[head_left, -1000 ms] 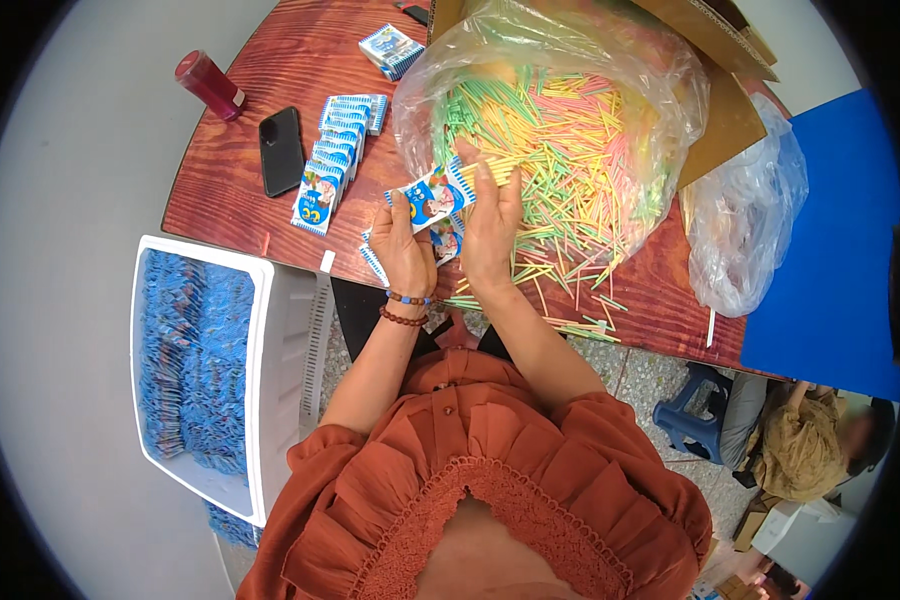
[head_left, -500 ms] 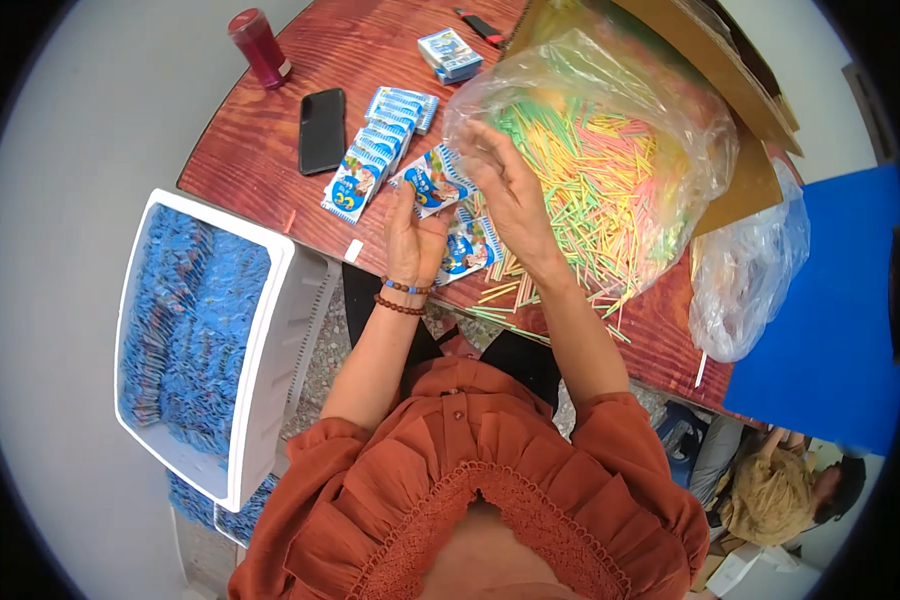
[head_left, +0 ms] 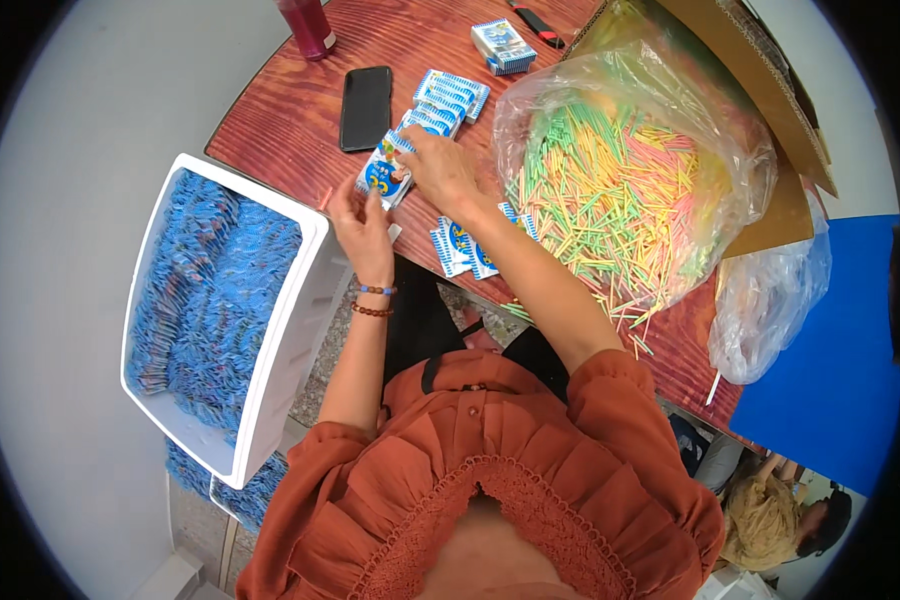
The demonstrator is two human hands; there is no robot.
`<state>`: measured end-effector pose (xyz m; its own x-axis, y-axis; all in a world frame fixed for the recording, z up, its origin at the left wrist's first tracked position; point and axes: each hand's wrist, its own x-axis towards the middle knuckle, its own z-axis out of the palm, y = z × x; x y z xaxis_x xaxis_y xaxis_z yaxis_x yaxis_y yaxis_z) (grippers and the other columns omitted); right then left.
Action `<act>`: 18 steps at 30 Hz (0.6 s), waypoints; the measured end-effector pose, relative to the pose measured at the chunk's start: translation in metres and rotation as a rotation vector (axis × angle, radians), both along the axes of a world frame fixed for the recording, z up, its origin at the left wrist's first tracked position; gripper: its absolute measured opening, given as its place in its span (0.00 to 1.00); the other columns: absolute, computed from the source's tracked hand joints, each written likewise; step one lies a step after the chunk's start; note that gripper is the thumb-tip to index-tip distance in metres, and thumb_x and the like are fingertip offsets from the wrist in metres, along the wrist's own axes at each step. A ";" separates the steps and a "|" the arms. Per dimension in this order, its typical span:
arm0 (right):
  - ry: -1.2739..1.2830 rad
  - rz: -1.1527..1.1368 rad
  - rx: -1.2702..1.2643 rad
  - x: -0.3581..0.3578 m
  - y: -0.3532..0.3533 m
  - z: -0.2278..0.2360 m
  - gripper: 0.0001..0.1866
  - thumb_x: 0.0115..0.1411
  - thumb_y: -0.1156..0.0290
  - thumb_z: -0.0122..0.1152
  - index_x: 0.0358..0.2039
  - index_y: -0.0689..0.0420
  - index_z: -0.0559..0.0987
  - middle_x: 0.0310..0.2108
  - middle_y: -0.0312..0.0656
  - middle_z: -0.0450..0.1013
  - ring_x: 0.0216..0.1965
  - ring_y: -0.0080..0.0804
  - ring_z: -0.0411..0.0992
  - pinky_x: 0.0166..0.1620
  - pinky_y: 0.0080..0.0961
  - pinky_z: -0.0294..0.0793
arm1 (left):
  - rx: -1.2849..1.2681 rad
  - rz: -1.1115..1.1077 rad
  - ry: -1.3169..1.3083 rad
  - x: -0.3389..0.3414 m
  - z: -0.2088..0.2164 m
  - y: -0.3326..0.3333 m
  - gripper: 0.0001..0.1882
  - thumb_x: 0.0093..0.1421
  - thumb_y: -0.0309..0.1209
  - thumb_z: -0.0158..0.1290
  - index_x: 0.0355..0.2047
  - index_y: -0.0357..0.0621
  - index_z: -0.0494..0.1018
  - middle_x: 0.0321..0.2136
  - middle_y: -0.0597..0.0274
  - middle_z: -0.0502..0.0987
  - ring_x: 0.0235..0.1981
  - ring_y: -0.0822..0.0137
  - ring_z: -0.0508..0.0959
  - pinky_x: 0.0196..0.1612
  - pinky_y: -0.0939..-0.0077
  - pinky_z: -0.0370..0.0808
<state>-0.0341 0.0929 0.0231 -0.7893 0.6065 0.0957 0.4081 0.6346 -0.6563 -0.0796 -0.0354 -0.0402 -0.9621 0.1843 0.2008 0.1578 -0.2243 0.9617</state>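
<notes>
Touched the end packet [head_left: 386, 176] with left hand [head_left: 364, 234] and right hand [head_left: 445, 172] by the worktop [head_left: 260, 115] near edge, couldn't tell if gripping; risked skewing the row [head_left: 440, 104] by pushing unevenly

left hand [head_left: 364, 232]: fingers forward, loosely bent | right hand [head_left: 442, 172]: just ahead-right of it, fingers curled leftward | left forearm [head_left: 355, 365]: nearly straight behind its hand | right forearm [head_left: 542, 282]: slants rightward behind its hand
</notes>
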 end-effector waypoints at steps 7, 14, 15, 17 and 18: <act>0.397 -0.125 0.128 0.060 0.024 -0.016 0.13 0.58 0.69 0.59 0.41 0.61 0.78 0.34 0.47 0.77 0.34 0.41 0.75 0.38 0.33 0.73 | -0.506 0.003 0.526 0.010 0.012 -0.002 0.16 0.56 0.28 0.56 0.45 0.37 0.71 0.40 0.49 0.72 0.45 0.50 0.71 0.49 0.61 0.66; 0.218 -0.283 -0.361 0.171 0.021 -0.026 0.12 0.58 0.67 0.57 0.38 0.60 0.80 0.28 0.49 0.78 0.29 0.39 0.77 0.34 0.29 0.73 | -0.839 -0.351 0.784 0.080 0.026 0.024 0.19 0.44 0.42 0.66 0.31 0.45 0.74 0.31 0.60 0.72 0.37 0.57 0.70 0.43 0.60 0.57; 0.260 -0.292 -0.440 0.176 0.020 -0.032 0.12 0.59 0.66 0.56 0.39 0.60 0.80 0.28 0.48 0.78 0.28 0.36 0.77 0.34 0.28 0.72 | -0.837 -0.360 0.794 0.082 0.025 0.027 0.19 0.44 0.42 0.66 0.31 0.45 0.74 0.31 0.60 0.72 0.37 0.57 0.70 0.43 0.60 0.57; 0.252 -0.290 -0.402 0.182 0.014 -0.035 0.12 0.60 0.68 0.56 0.40 0.62 0.79 0.28 0.44 0.77 0.28 0.29 0.74 0.33 0.24 0.72 | -0.912 -0.395 0.750 0.079 0.018 0.028 0.17 0.46 0.41 0.66 0.27 0.45 0.73 0.30 0.61 0.71 0.37 0.56 0.70 0.42 0.59 0.57; 0.236 -0.278 -0.363 0.184 0.012 -0.036 0.12 0.60 0.71 0.56 0.41 0.65 0.78 0.27 0.39 0.76 0.28 0.22 0.72 0.33 0.20 0.71 | -0.913 -0.403 0.763 0.077 0.016 0.029 0.17 0.46 0.41 0.66 0.27 0.45 0.73 0.30 0.61 0.71 0.37 0.56 0.70 0.42 0.59 0.57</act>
